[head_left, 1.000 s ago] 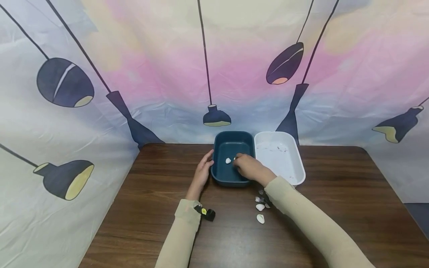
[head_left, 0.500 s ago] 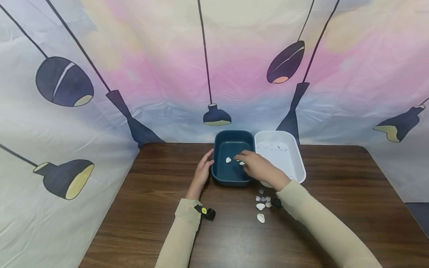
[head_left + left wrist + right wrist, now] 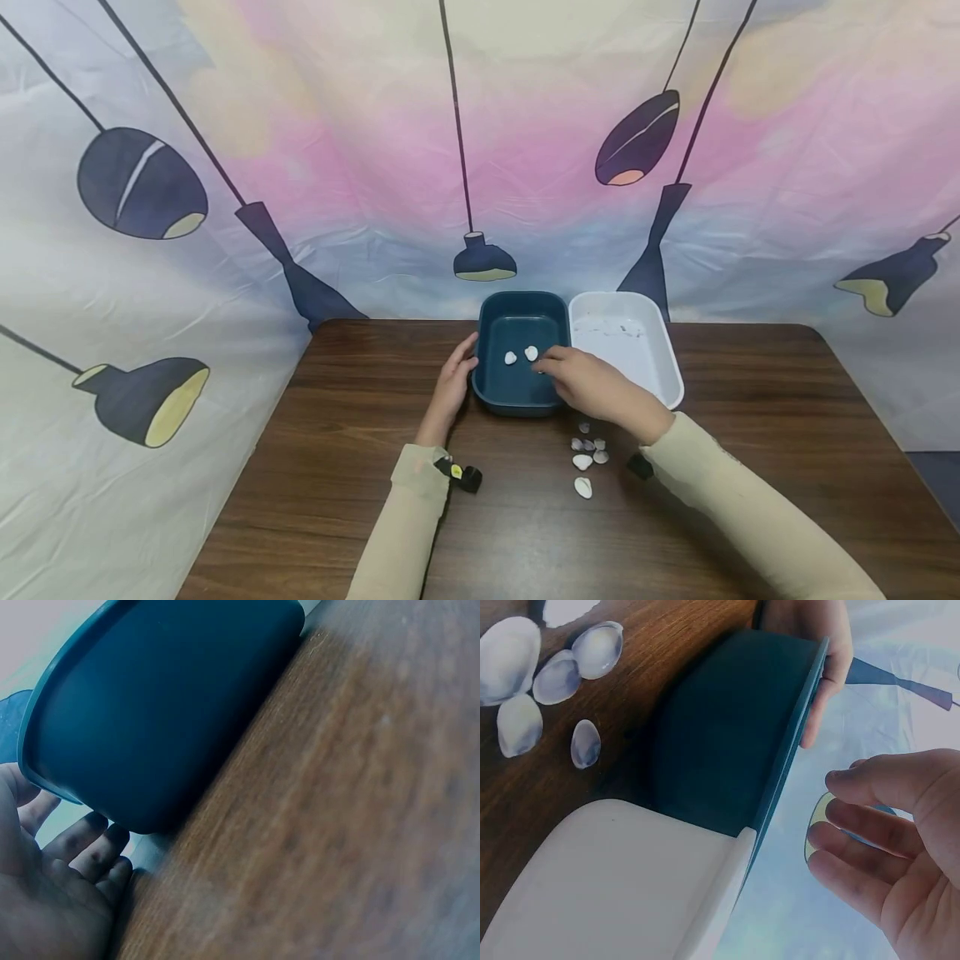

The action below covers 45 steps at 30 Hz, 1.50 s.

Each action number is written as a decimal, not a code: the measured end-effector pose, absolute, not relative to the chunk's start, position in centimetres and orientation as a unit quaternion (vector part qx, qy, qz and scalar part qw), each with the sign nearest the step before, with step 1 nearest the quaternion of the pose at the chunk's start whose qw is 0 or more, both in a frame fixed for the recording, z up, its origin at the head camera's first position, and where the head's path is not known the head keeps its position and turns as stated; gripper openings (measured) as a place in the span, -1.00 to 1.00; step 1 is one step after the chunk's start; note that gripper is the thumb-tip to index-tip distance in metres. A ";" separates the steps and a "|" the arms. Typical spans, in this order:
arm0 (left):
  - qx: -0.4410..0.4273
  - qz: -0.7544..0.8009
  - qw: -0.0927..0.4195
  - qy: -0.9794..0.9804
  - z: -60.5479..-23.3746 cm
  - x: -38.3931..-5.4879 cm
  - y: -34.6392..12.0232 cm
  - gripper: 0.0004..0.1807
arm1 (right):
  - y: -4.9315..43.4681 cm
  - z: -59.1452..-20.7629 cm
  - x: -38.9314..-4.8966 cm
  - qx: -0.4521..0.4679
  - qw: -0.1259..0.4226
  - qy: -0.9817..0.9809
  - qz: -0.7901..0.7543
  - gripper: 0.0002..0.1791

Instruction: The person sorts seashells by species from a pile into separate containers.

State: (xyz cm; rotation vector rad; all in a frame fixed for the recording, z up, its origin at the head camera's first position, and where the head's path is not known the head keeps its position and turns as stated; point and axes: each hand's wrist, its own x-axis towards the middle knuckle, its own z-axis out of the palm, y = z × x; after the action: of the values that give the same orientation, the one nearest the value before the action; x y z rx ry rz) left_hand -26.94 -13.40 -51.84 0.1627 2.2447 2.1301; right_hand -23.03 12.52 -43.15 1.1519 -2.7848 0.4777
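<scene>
My left hand (image 3: 452,385) rests with its fingertips against the left wall of a dark teal tub (image 3: 506,387), its fingers loosely extended. Inside that tub lie two white seashells (image 3: 531,353), and part of another shows beneath the fingertips of my right hand (image 3: 583,383). That hand hovers over the tub's right side; in the right wrist view, the thumb and fingers are spread apart with nothing between them. On the table in front of the tubs sits a loose group of several seashells, a long white shell (image 3: 582,487) nearest me and smaller purplish-grey ones (image 3: 586,744) farther off.
A white tub (image 3: 637,367) with small dark specks on its floor stands beside the teal tub, on its right. Both are near the back edge of the brown wooden table (image 3: 337,467). Behind it hangs a cloth (image 3: 390,167) printed with lamps.
My right hand has drawn back to the right from the tub's middle, its fingers loosening, and uncovered a second seashell there. More shells on the table show now. My left hand stays put.
</scene>
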 end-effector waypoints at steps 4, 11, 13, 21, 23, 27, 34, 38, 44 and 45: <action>0.053 0.688 0.022 0.723 -50.5 -25.9 -13.2 -0.44 | 12.8 -43.3 -22.4 0.385 0.043 -0.909 0.153 -0.61; 0.054 0.687 0.012 0.725 -50.3 -25.8 -13.0 -0.44 | 13.2 -43.4 -21.4 0.407 0.058 -0.900 0.144 -0.64; 0.055 0.687 0.011 0.725 -50.3 -25.8 -13.0 -0.44 | 13.4 -43.4 -21.2 0.410 0.061 -0.899 0.144 -0.64; 0.054 0.683 0.015 0.728 -52.8 -27.7 -13.6 -0.44 | 14.1 -43.5 -20.3 0.418 0.061 -0.897 0.132 -0.63; 0.053 0.683 0.013 0.729 -53.3 -27.9 -13.6 -0.43 | 14.1 -43.6 -20.2 0.419 0.060 -0.897 0.127 -0.63; 0.055 0.682 0.008 0.730 -53.7 -28.0 -13.7 -0.43 | 14.3 -44.1 -19.7 0.419 0.062 -0.898 0.115 -0.65; 0.058 0.679 0.004 0.732 -53.7 -27.8 -13.7 -0.44 | 14.6 -44.3 -18.8 0.431 0.037 -0.894 0.118 -0.75; 0.052 0.677 0.000 0.734 -53.7 -27.8 -13.8 -0.44 | 14.6 -44.3 -18.5 0.435 0.004 -0.893 0.117 -0.79; 0.057 0.679 0.003 0.732 -53.8 -27.8 -13.8 -0.44 | 14.8 -44.6 -17.9 0.444 -0.037 -0.886 0.129 -0.78; 0.059 0.680 0.003 0.730 -53.8 -27.8 -13.8 -0.43 | 14.9 -44.6 -17.7 0.444 -0.043 -0.885 0.132 -0.76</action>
State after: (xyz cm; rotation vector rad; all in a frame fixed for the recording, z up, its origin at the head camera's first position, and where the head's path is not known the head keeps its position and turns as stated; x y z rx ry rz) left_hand -27.84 -13.76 -53.83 0.1839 2.2899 2.1334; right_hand -17.75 14.86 -44.64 1.4357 -2.8593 0.4269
